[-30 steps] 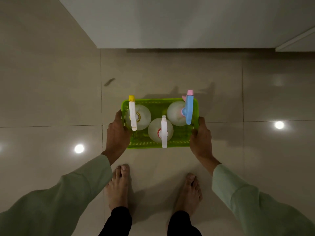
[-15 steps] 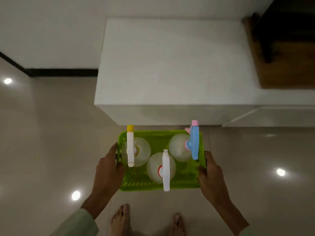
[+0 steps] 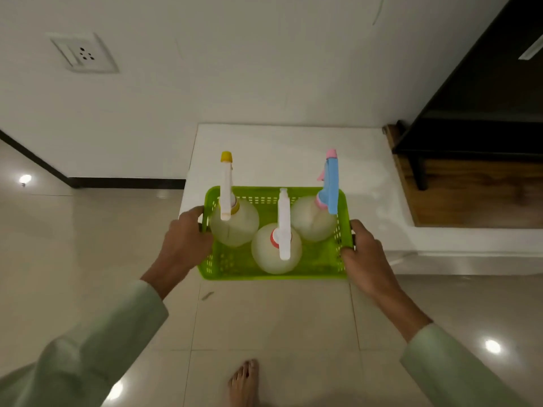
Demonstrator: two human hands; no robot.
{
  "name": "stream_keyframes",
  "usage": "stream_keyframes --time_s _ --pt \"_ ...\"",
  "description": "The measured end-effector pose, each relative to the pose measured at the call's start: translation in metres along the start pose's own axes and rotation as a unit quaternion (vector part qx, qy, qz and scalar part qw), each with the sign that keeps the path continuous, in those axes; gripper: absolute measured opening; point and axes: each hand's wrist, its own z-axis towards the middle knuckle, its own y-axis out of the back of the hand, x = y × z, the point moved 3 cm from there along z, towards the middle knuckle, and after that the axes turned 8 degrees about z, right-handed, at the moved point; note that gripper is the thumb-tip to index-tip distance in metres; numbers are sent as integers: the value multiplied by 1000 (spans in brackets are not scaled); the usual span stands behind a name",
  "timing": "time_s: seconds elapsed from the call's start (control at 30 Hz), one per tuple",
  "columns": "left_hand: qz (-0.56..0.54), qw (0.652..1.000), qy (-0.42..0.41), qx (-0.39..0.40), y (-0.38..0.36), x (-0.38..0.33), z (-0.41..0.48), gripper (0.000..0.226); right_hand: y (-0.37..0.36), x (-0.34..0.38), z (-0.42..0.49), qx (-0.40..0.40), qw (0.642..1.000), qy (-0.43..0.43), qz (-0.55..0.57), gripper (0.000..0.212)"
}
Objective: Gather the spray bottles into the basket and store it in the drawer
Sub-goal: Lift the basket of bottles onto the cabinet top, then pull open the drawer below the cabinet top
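I hold a bright green plastic basket (image 3: 320,265) in the air, above the floor and the near edge of a low white unit. My left hand (image 3: 183,242) grips its left rim and my right hand (image 3: 365,254) grips its right rim. Three pale round spray bottles stand upright inside. The one with a yellow-tipped white sprayer (image 3: 233,223) is at the left. The one with a white sprayer and red collar (image 3: 276,251) is in the middle front. The one with a blue and pink sprayer (image 3: 313,217) is at the right.
A low white unit (image 3: 293,154) stands against the wall just beyond the basket. To its right is a wooden surface (image 3: 476,195) under a dark cabinet (image 3: 484,92). A wall socket (image 3: 83,52) sits at upper left. My bare foot (image 3: 244,383) rests on the glossy tiled floor.
My view has tilted up from the floor to the wall. The basket, held in both hands, has come up and closer to the white unit.
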Motion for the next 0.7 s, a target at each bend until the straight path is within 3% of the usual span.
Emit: stream_keyframes --time_s 0.3,0.53,0.63,0.7 --pt "-4 999 22 25 -20 -6 102 58 -34 10 99 3 999 -53 0 33" --pt "-18 999 14 36 -20 -11 133 59 -41 9 124 -9 998 -63 -5 24" --pt "-46 997 10 54 -21 -6 132 60 -41 3 125 -1 996 -72 46 35" --pt "-75 997 4 30 -20 3 123 62 -37 -4 114 -41 991 -64 113 49"
